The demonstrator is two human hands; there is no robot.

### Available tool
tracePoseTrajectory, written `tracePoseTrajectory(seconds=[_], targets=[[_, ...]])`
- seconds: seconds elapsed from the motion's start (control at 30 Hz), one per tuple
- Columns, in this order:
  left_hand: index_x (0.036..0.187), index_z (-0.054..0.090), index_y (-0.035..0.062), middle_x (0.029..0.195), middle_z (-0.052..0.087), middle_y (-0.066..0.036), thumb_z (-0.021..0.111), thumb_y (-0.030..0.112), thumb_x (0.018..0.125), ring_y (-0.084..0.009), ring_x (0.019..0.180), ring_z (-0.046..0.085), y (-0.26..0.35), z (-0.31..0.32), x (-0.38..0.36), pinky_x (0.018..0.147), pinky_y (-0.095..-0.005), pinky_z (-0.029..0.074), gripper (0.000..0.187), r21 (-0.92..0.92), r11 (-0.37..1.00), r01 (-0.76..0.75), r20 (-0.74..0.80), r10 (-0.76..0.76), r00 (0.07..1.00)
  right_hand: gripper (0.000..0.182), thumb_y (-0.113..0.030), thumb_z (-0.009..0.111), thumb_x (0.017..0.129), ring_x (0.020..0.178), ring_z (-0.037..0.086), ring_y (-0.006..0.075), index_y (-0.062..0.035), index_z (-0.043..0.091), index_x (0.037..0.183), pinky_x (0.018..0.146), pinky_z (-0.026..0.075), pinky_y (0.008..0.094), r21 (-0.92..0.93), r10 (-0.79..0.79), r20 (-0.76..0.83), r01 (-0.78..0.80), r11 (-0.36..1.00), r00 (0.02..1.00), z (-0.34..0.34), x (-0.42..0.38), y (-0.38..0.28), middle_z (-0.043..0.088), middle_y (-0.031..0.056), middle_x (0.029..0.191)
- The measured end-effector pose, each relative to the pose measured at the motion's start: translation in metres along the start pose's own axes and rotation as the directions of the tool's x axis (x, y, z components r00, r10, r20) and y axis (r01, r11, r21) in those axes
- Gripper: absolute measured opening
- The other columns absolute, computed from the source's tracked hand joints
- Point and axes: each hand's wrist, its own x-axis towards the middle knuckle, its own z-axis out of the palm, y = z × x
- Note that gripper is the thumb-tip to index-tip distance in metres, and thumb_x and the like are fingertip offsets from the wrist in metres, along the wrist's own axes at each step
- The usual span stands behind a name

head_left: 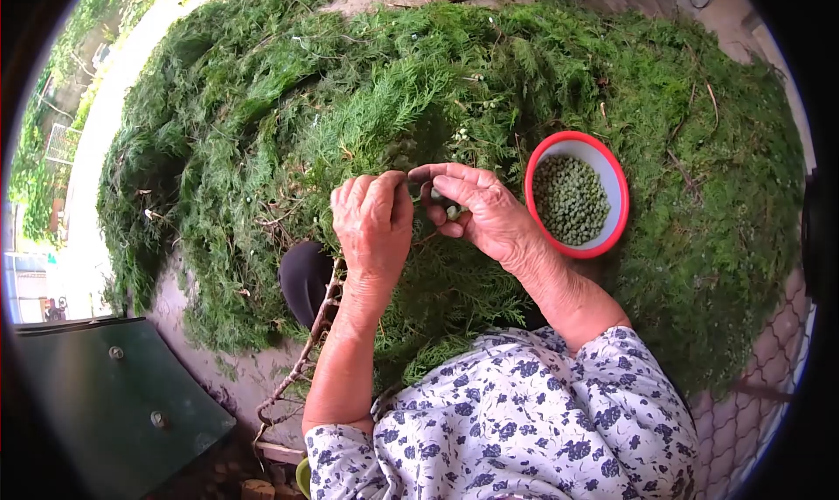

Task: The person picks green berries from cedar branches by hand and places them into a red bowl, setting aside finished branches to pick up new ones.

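Outdoors, daylight; pale concrete ground point(105, 133), green metal box point(114, 395) lower left, wire fence point(752, 413) right

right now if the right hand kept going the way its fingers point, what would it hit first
The right hand points its fingers leftward, toward the left hand. Its fingertips look already at the left hand's thumb, so that comes first. A small green sprig is pinched between them. Depth is hard to judge from one view.
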Motion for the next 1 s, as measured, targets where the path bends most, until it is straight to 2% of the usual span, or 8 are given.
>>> tracePoseTrajectory(seconds=[0.13, 0.23, 0.3, 0.43, 0.53, 0.63, 0.8, 1.0], targets=[[0.091, 0.065, 0.0058, 0.081, 0.062, -0.005, 0.063, 0.001, 0.078, -0.0164, 0.079, 0.059, -0.026, -0.024, -0.001, 0.072, -0.0291, 0.049, 0.014, 0.125, 0.967, 0.222, -0.289, -0.178, 0.941, 0.024, -0.017, 0.052, 0.091, 0.067, 0.054, 0.0078, 0.0011, 0.057, 0.105, 0.048, 0.040, 0.0176, 0.000, -0.055, -0.120, 0.055, 0.998, 0.991, -0.020, -0.011, -0.018, 0.056, 0.0034, 0.081], [0.091, 0.065, 0.0059, 0.085, 0.063, -0.004, 0.065, 0.001, 0.077, -0.0163, 0.082, 0.059, -0.037, -0.044, 0.003, 0.074, -0.0286, 0.048, 0.015, 0.349, 0.905, 0.244, -0.428, -0.078, 0.901, 0.022, -0.014, 0.056, 0.088, 0.071, 0.055, 0.0122, 0.0028, 0.057, 0.102, 0.052, 0.044, 0.0199, -0.047, -0.246, -0.348, 0.246, 0.968, 0.905, -0.075, -0.020, -0.029, 0.056, 0.0062, 0.086], [0.086, 0.065, 0.0093, 0.088, 0.062, -0.003, 0.069, 0.009, 0.074, -0.0204, 0.085, 0.056, -0.041, -0.048, -0.006, 0.079, -0.0352, 0.041, 0.013, 0.023, 0.951, 0.307, -0.301, -0.286, 0.910, 0.021, -0.012, 0.058, 0.086, 0.074, 0.056, 0.0135, 0.0025, 0.057, 0.101, 0.057, 0.046, 0.0233, -0.152, -0.325, -0.518, 0.289, 0.945, 0.791, -0.127, -0.029, -0.034, 0.058, 0.0078, 0.090], [0.081, 0.066, 0.0104, 0.089, 0.060, -0.004, 0.073, 0.017, 0.069, -0.0220, 0.086, 0.054, -0.015, -0.036, -0.006, 0.080, -0.0355, 0.038, 0.014, 0.106, 0.988, 0.116, -0.060, -0.110, 0.992, 0.034, -0.010, 0.065, 0.079, 0.098, 0.056, 0.0198, 0.0041, 0.058, 0.110, 0.087, 0.042, 0.0317, -0.486, -0.518, -0.780, 0.182, 0.855, 0.349, -0.231, -0.057, -0.038, 0.062, 0.0121, 0.105], [0.091, 0.066, 0.0086, 0.126, 0.048, -0.013, 0.074, 0.019, 0.066, -0.0293, 0.110, 0.046, -0.005, -0.024, -0.002, 0.089, -0.0406, 0.036, 0.029, 0.313, 0.949, 0.046, 0.154, -0.098, 0.983, 0.032, -0.010, 0.060, 0.083, 0.101, 0.056, 0.0211, 0.0051, 0.059, 0.110, 0.090, 0.042, 0.0307, -0.662, -0.645, -0.732, -0.001, 0.750, 0.219, -0.313, -0.067, -0.037, 0.061, 0.0140, 0.110], [0.110, 0.059, 0.0085, 0.136, 0.038, -0.018, 0.072, 0.021, 0.066, -0.0325, 0.119, 0.041, -0.016, -0.008, -0.001, 0.093, -0.0425, 0.035, 0.048, 0.287, 0.945, 0.160, 0.162, -0.212, 0.964, 0.030, -0.010, 0.059, 0.083, 0.097, 0.058, 0.0208, 0.0057, 0.059, 0.109, 0.088, 0.042, 0.0307, -0.739, -0.713, -0.657, -0.022, 0.674, 0.244, -0.281, -0.054, -0.036, 0.062, 0.0135, 0.107], [0.124, 0.048, 0.0083, 0.134, 0.040, -0.018, 0.071, 0.024, 0.069, -0.0333, 0.116, 0.044, -0.032, 0.000, 0.002, 0.093, -0.0428, 0.036, 0.061, 0.346, 0.906, 0.246, 0.233, -0.336, 0.912, 0.025, -0.010, 0.058, 0.084, 0.084, 0.060, 0.0135, 0.0026, 0.062, 0.105, 0.073, 0.048, 0.0259, -0.694, -0.634, -0.516, 0.152, 0.704, 0.576, -0.157, -0.007, -0.021, 0.064, 0.0076, 0.097], [0.124, 0.047, 0.0064, 0.128, 0.046, -0.020, 0.070, 0.025, 0.071, -0.0347, 0.112, 0.049, -0.044, -0.002, 0.007, 0.093, -0.0404, 0.041, 0.061, 0.337, 0.853, 0.399, 0.288, -0.497, 0.819, 0.014, -0.004, 0.059, 0.082, 0.069, 0.062, 0.0160, -0.0027, 0.063, 0.095, 0.062, 0.050, 0.0277, -0.847, -0.620, 0.057, 0.367, 0.385, 0.782, -0.025, 0.036, -0.007, 0.062, 0.0084, 0.083]])
